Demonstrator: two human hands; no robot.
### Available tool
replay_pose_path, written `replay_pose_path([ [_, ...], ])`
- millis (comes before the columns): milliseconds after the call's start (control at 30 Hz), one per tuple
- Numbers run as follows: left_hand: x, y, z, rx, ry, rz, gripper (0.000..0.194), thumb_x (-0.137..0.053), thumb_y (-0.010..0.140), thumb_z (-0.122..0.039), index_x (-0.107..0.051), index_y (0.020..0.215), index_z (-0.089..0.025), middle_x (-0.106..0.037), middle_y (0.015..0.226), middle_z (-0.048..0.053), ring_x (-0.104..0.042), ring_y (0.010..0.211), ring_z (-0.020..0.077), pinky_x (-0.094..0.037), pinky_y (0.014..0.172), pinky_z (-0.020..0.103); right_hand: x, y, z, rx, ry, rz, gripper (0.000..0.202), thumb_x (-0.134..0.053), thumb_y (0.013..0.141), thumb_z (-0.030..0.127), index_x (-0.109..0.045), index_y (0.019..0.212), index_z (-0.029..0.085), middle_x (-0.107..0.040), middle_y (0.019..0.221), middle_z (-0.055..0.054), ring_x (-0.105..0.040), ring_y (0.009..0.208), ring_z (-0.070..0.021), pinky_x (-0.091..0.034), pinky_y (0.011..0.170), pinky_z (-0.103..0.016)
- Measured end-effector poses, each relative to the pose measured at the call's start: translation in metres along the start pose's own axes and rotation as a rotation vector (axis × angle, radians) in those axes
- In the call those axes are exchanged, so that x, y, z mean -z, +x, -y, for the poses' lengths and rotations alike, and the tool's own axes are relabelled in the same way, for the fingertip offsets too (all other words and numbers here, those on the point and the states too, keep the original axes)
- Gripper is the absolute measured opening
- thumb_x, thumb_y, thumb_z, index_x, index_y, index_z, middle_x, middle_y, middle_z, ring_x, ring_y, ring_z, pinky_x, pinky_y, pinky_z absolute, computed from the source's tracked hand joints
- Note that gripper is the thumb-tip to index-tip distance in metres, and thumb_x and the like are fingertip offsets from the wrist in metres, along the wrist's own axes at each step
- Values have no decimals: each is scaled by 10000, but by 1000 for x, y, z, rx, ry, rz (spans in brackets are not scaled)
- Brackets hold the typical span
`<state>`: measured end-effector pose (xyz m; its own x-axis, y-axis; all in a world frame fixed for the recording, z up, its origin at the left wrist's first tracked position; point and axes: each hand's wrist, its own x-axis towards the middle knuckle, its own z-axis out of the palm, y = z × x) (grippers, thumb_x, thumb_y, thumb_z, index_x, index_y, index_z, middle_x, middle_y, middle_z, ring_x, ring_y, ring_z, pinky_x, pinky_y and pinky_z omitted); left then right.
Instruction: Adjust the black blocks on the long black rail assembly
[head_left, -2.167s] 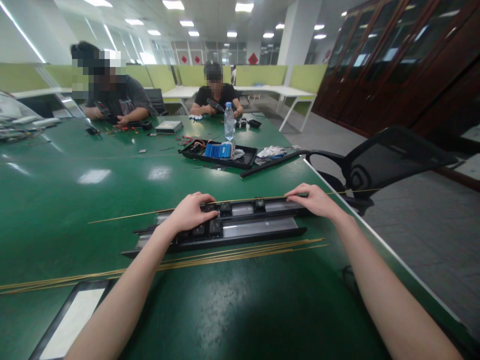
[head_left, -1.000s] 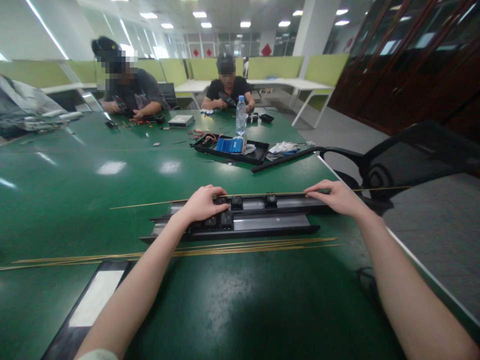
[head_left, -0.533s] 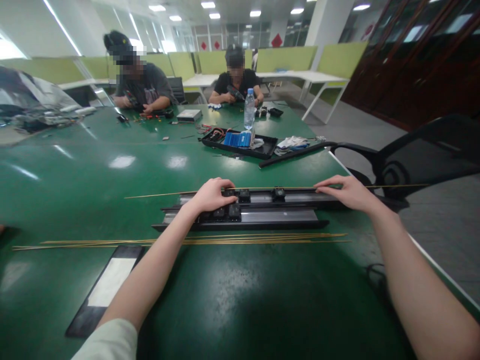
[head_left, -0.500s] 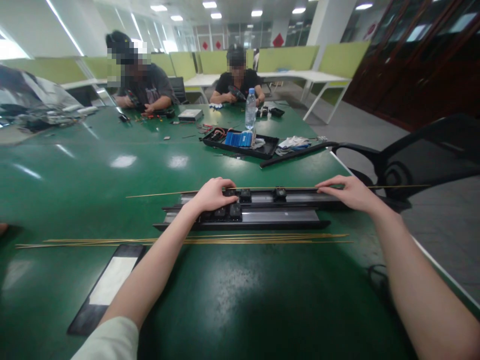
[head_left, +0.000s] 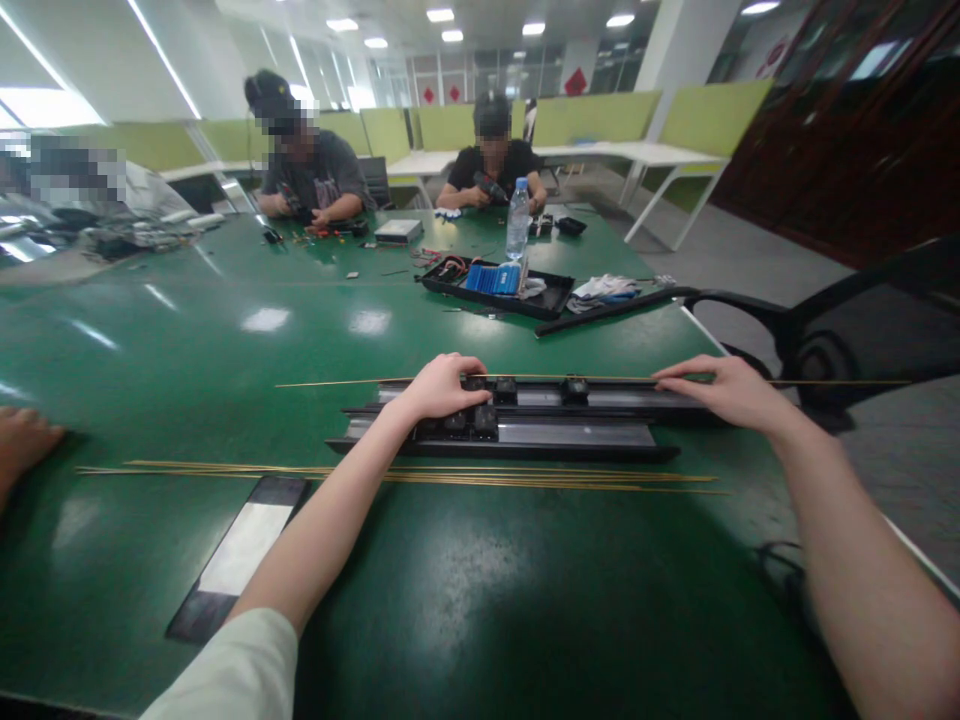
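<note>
My left hand point(head_left: 444, 386) is curled over a small black block at the far black rail point(head_left: 615, 393), fingers and thumb closed on it. My right hand point(head_left: 716, 385) pinches a long thin brass-coloured rod point(head_left: 337, 383), which runs along the rail's back edge and sticks out past both ends. Two more black blocks, one in the middle point(head_left: 506, 390) and one farther right point(head_left: 575, 390), sit on the far rail between my hands. A nearer rail point(head_left: 577, 435) with a grey inner face lies in front, holding several black blocks point(head_left: 485, 421), partly covered by my left hand.
Several loose rods point(head_left: 525, 475) lie in front of the rails. A dark flat panel with a white label point(head_left: 247, 550) is under my left forearm. Another person's hand point(head_left: 26, 445) rests at left. Beyond are a black tray point(head_left: 555, 295), a bottle point(head_left: 517, 220) and two seated people.
The view has swung slightly left, so everything appears farther right. More of the other person's hand shows at the left edge. My hands keep nearly the same places on the block and rod.
</note>
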<state>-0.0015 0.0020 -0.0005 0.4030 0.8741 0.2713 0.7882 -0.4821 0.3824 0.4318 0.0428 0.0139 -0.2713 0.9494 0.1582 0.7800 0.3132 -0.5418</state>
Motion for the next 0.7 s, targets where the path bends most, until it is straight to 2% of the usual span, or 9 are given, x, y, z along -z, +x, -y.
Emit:
replay_pose_path([
  [167,1,0,-3,-5,7,-2,292,-701,801,-418,-739,989,-198,-763,966,59,-691,925,248,-521,855,345,1,-1,2,-24,-25,4,328,-692,785,449,-810,960,198,-789,949,-76,-679,896,-265,-495,877,-366],
  [367,1,0,-3,1,-2,3,285,-699,801,-421,-739,980,-203,-764,960,57,-692,909,246,-523,853,347,1,0,1,16,-51,-87,399,-646,829,503,-782,1064,211,-768,1106,-87,-672,1040,-284,-502,902,-388],
  [533,1,0,-3,15,3,2,305,-692,804,-451,-737,995,-218,-762,978,57,-692,943,247,-524,867,341,-2,1,2,126,-31,-196,411,-619,867,490,-739,1173,244,-774,1067,-77,-668,1049,-275,-527,755,-356],
  [700,2,0,-5,4,-11,2,283,-686,809,-436,-738,980,-217,-761,968,59,-691,941,251,-526,869,354,-11,-1,20,205,12,-224,390,-601,899,427,-711,1233,258,-765,1060,-71,-669,1027,-263,-517,663,-335],
])
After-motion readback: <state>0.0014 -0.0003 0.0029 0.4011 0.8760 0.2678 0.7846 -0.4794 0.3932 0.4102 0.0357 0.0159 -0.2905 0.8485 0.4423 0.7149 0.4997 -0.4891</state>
